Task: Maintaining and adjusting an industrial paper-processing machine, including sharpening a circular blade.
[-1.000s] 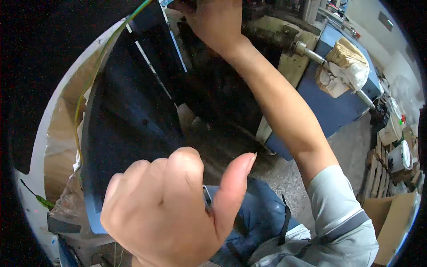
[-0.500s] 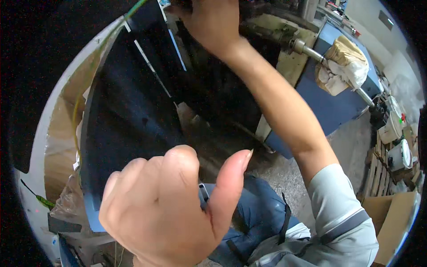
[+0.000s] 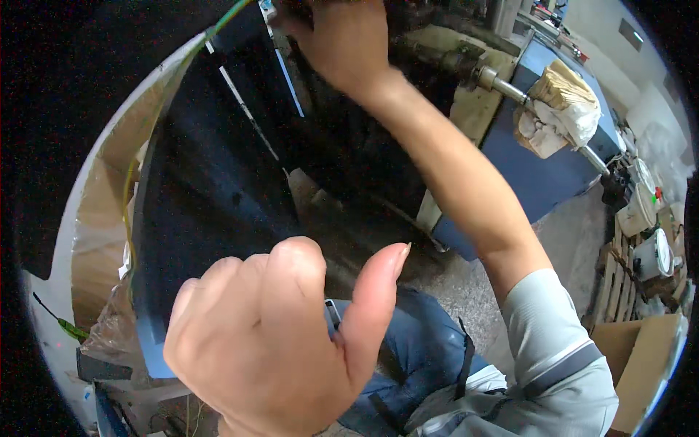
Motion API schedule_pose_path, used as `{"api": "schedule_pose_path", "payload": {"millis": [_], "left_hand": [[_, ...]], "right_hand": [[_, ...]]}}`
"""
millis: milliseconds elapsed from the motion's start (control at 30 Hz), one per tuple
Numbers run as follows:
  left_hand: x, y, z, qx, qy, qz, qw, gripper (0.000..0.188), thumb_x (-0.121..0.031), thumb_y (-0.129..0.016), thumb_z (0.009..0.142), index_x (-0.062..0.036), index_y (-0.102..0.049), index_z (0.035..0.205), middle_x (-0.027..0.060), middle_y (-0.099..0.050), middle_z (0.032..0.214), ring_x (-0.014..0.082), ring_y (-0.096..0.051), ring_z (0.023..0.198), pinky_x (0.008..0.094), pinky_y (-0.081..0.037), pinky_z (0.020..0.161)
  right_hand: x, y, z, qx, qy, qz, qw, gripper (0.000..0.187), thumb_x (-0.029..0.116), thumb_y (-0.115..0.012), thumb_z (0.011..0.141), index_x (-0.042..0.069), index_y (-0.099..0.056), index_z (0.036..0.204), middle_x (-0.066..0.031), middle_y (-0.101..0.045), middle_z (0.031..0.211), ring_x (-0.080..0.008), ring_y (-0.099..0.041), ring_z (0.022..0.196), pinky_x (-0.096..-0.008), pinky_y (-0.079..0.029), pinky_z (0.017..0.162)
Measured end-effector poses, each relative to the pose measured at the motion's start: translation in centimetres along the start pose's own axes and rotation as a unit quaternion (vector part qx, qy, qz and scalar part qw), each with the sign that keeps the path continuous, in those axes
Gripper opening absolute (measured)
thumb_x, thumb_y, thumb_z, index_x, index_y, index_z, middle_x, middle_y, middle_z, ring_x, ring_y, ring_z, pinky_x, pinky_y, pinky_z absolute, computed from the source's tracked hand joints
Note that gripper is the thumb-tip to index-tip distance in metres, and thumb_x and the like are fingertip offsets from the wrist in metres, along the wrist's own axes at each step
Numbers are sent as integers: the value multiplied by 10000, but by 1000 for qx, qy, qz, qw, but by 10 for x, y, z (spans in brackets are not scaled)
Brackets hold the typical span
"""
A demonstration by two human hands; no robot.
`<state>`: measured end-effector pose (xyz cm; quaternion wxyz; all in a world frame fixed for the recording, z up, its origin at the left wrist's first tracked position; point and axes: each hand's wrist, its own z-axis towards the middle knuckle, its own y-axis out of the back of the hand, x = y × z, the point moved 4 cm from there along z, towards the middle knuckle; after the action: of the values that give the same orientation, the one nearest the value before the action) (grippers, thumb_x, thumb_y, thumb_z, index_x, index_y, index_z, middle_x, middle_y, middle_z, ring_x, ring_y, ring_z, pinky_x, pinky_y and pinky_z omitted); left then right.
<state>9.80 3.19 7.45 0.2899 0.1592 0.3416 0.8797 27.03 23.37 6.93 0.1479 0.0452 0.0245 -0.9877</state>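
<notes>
My left hand (image 3: 266,335) is large in the lower middle, back of the hand up. Its fingers curl down out of sight and the thumb sticks out to the right. Whatever lies under those fingers is hidden. In front of it stretches a large dark panel (image 3: 211,182) with a pale strip (image 3: 247,109) along it. My right hand (image 3: 349,47) reaches far forward to the top edge, over the dark machinery beside a narrow bluish-white strip (image 3: 289,84). Its fingers are dark, blurred and partly cut off, so I cannot see what they touch.
To the right, a metal shaft (image 3: 510,89) carries a cream-and-white wrapped bundle (image 3: 561,109) beside a blue cabinet (image 3: 520,175). White buckets (image 3: 653,255) stand by a wooden pallet (image 3: 619,284) and a cardboard box (image 3: 644,364). A green-yellow cable (image 3: 218,28) runs down the left.
My right hand and forearm have shifted slightly left. My left hand stays in nearly the same pose and place.
</notes>
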Motion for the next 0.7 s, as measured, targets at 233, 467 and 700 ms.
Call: {"api": "schedule_pose_path", "payload": {"millis": [233, 467, 700], "left_hand": [[0, 2, 1, 25, 14, 6, 1000, 296, -280, -855, 815, -99, -623, 782, 87, -557, 666, 312, -525, 578, 407, -379, 560], [0, 0, 0, 7, 1, -4, 1000, 305, -289, -856, 815, -95, -626, 769, 89, -559, 662, 316, -527, 572, 408, -382, 558], [1, -1, 0, -13, -5, -14, 1000, 310, -291, -857, 812, -93, -623, 765, 88, -556, 659, 316, -529, 572, 409, -383, 559]], "right_hand": [[18, 5, 10, 105, -19, -211, 972, 335, 216, -768, 862, 7, -682, 1109, -237, -652, 1094, -444, -591, 1056, -536, -471, 905], [-1, 1, 7, -46, 7, 57, 997, 347, 215, -768, 861, 21, -693, 1138, -233, -659, 1124, -444, -588, 1055, -538, -461, 920], [-6, 2, 5, -30, 13, 4, 999, 344, 230, -759, 882, 25, -704, 1153, -232, -666, 1122, -446, -590, 1056, -545, -461, 873]]}}
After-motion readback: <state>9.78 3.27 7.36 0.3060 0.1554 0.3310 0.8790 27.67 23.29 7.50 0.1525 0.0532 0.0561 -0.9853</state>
